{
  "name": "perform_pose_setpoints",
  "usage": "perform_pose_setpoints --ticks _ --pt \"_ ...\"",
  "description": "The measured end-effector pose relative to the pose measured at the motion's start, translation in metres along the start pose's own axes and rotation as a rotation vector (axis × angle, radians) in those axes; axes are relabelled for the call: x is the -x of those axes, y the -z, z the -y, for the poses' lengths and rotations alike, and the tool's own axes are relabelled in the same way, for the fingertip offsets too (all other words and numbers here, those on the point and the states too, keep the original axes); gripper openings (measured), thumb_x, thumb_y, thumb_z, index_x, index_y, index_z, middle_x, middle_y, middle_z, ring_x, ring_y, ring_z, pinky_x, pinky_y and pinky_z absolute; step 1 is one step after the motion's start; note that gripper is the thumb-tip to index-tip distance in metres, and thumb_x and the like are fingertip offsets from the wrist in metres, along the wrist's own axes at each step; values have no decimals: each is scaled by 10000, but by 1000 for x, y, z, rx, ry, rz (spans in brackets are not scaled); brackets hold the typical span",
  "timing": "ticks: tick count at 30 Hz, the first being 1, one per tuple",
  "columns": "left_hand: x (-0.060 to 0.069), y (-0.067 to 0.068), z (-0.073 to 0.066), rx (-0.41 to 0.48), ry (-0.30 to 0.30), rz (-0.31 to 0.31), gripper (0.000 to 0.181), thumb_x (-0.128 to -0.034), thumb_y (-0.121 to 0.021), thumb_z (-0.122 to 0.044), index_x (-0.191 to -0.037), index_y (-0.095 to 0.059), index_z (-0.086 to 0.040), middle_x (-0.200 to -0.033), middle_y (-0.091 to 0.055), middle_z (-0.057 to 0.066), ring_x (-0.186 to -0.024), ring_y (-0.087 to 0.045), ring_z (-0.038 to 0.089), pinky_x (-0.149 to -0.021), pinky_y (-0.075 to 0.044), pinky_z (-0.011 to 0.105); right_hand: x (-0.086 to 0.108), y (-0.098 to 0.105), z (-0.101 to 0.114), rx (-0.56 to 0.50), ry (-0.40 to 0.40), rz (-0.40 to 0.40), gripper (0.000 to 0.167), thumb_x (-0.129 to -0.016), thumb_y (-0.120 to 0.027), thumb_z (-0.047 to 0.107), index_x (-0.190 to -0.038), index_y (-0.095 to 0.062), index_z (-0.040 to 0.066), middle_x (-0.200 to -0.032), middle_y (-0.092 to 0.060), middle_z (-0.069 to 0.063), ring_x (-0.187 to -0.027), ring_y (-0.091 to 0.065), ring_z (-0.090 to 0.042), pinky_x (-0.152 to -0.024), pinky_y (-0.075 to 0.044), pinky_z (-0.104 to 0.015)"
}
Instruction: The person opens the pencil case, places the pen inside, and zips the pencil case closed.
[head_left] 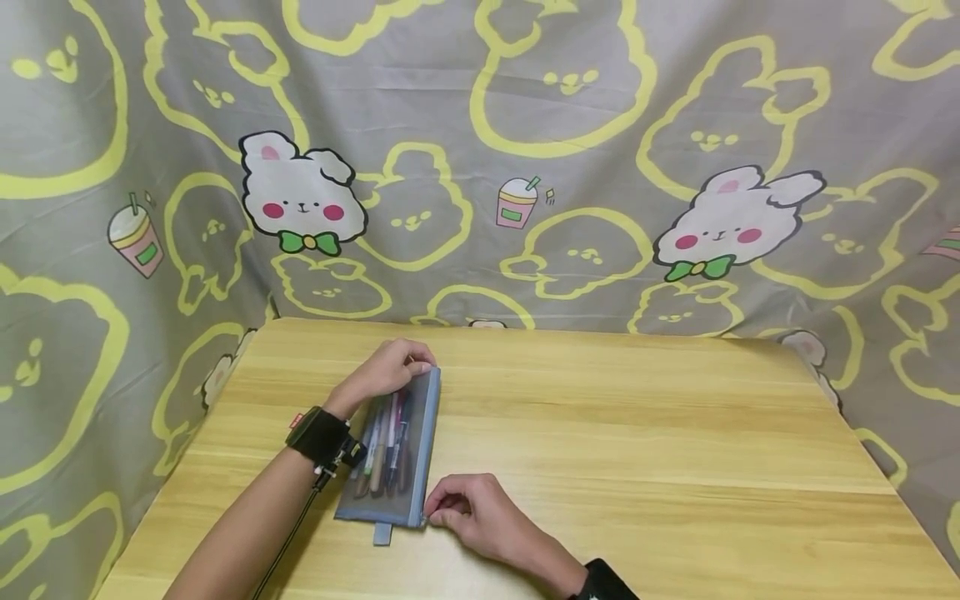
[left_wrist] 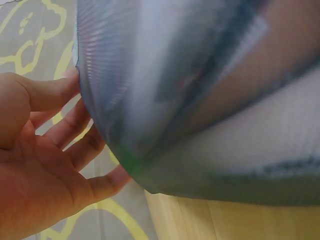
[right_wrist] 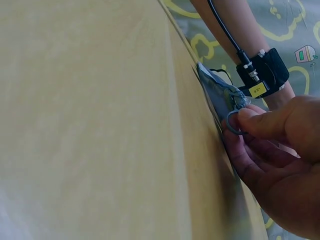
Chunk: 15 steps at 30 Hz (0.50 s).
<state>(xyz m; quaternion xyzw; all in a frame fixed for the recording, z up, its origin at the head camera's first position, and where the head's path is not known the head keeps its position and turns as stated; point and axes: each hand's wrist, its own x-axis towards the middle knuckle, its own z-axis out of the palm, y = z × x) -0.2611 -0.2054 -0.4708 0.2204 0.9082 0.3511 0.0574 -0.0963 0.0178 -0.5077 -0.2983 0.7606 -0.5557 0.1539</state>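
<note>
A blue-grey mesh pencil case (head_left: 426, 442) lies lengthwise on the table, with several pens (head_left: 384, 446) showing through its side. At its far end my left hand (head_left: 388, 367) pinches the top corner between thumb and fingers. My right hand (head_left: 480, 510) is at the near end of the zipper edge. The right wrist view shows its thumb and index finger pinching a ring-shaped zipper pull (right_wrist: 230, 121). In the left wrist view the mesh side (left_wrist: 215, 135) fills most of the picture, partly blurred.
The wood-grain table (head_left: 637, 433) stretches to the right of the case. A grey curtain (head_left: 585, 183) with cartoon rabbits hangs behind and at the sides. A small fabric tab (head_left: 382, 534) sticks out from the case's near end. A cable (head_left: 292, 533) runs along the left forearm.
</note>
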Motion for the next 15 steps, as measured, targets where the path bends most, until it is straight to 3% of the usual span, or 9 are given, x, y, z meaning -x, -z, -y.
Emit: perform_pose_setpoints --ticks 9,12,15 --pt "9 8 3 38 -24 38 183 -1036 -588 -59 -1138 -728 -3 -1124 -726 145 -1060 -678 331 -925 -558 490 1 15 1 24 -4 53 69 -945 -727 30 -985 -762 74 -957 -747 32 -862 -692 -51 -790 -586 -215" --pt "15 14 8 43 -21 41 241 -1052 -565 -78 -1231 -687 27 -1210 -700 185 -1135 -650 380 -968 -536 527 4 33 -1 76 -20 6 108 -967 -703 75 -1060 -755 56 -1023 -754 -19 -927 -696 -99 -860 -581 -247" --pt "23 24 14 40 -8 8 306 -1072 -538 -114 -1313 -639 45 -1287 -666 215 -1188 -616 415 -1004 -506 565 7 61 -3 168 -28 -105 215 -992 -670 134 -1179 -719 39 -1141 -737 -67 -1031 -696 -187 -940 -571 -327"
